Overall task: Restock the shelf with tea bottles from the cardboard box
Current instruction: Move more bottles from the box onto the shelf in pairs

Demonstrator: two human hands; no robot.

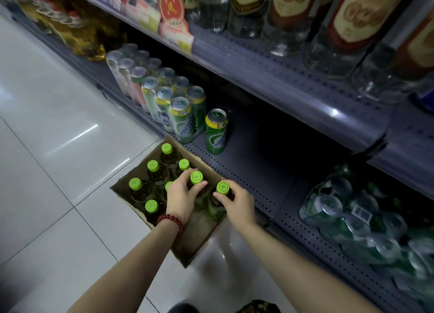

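Tea bottles [152, 190] are standing in the cardboard box [187, 247]; I am pinching one green-capped neck under my left hand [182, 198] fingers and another under my right hand [237, 204] fingers.

The box [131, 195] sits on the floor [58, 148] against the bottom shelf [246, 171], bottles [152, 169] upright inside it, both hands [183, 195] in its right half, a lone can [216, 131] on the shelf behind it, can packs [173, 106] to that can's left.
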